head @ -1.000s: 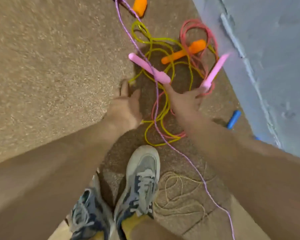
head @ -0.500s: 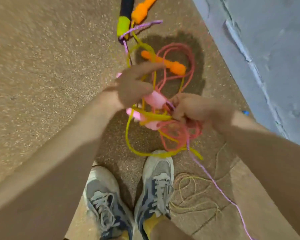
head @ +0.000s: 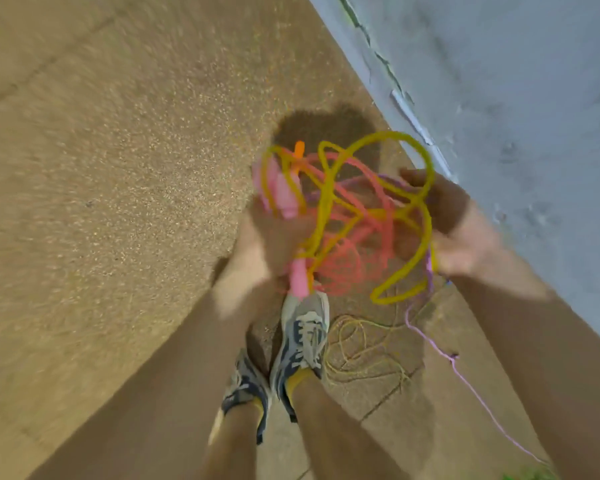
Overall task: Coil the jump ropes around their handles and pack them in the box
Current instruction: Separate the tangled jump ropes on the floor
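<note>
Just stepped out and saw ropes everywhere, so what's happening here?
A person stands holding tangled jump ropes between both hands. The left hand grips the pink handles; the right hand supports the far side, where the yellow rope and coral rope loop together. A purple rope trails from it to the floor, and a thin cord lies by the shoe. Nothing is coiled yet; no box shows.

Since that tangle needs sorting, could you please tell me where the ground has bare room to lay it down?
The pebbled ground left of the shoes and left hand is bare. Right of the shoes is crowded: a thin yellow cord and purple cord lie toward the wall. The jump rope tangle fills the gap between the left and right hand.
</note>
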